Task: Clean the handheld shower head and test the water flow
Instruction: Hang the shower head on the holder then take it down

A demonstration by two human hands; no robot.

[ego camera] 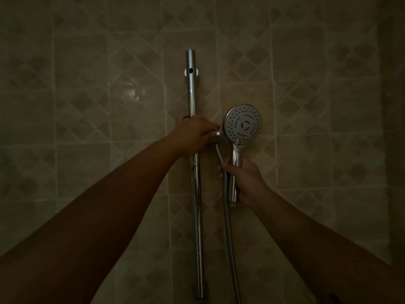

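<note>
A chrome handheld shower head (242, 124) with a round white spray face stands upright right of a vertical chrome slide rail (192, 99). My right hand (246, 182) grips its chrome handle from the right, fingers wrapped round it. My left hand (195, 133) is curled over the sliding holder (217, 134) on the rail, covering most of it. A ribbed metal hose (228, 220) runs from the holder area past my right fingers and down out of view.
The rail is fixed to a dim beige tiled wall (87, 106) with a diamond pattern. A darker wall corner (392, 128) lies at the far right. Lighting is low.
</note>
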